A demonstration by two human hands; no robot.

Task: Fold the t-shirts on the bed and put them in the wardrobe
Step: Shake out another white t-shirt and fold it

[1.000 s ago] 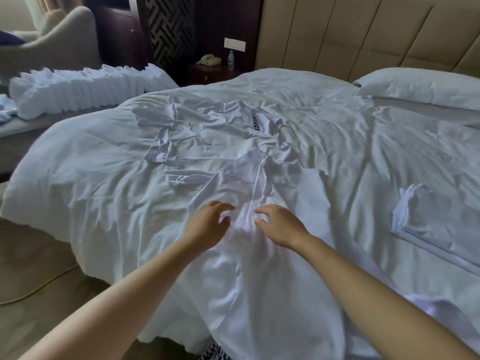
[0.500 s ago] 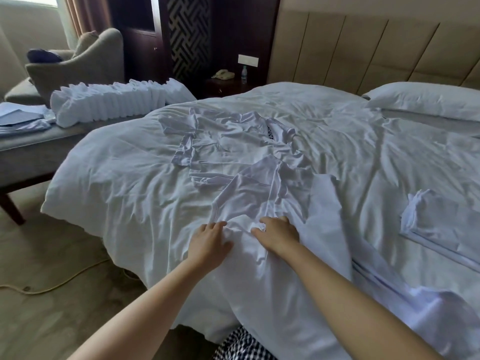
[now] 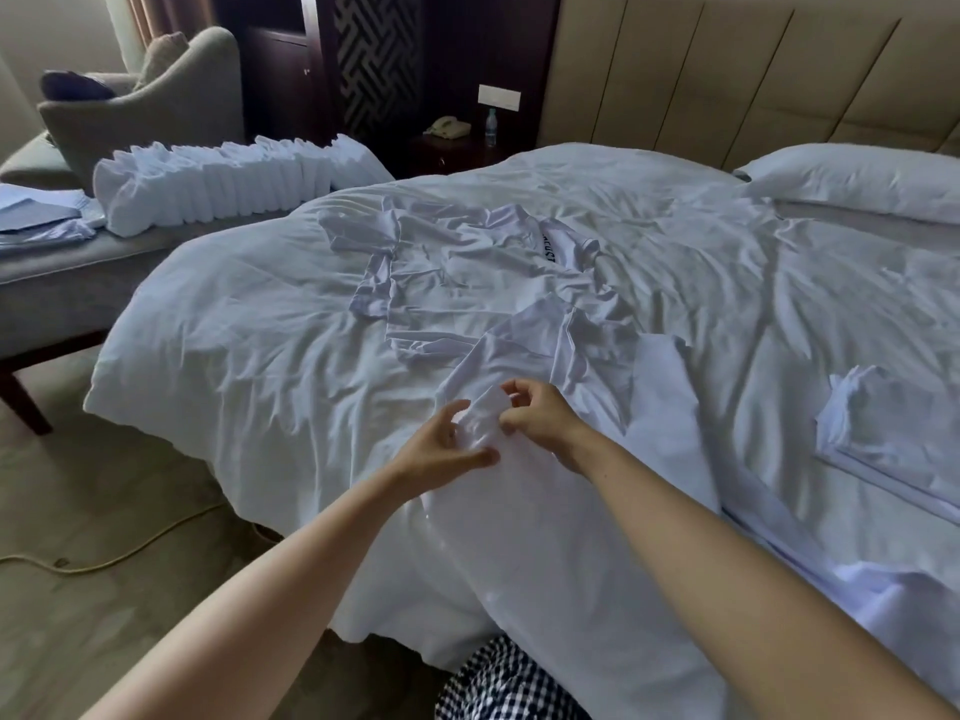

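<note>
Left grip [image 3: 448,449] and right grip [image 3: 540,423] both pinch a bunched fold of the white t-shirt [image 3: 545,350] draped over the bed's [image 3: 249,330] near edge, gathering, we reckon, an edge to spread flat for folding.

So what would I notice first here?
The left hand and right hand pinch a bunched white t-shirt near the front edge of the bed. Beyond it a second t-shirt with black collar lettering lies spread out, and a long row of folded white cloths lines the bench at left.
</note>
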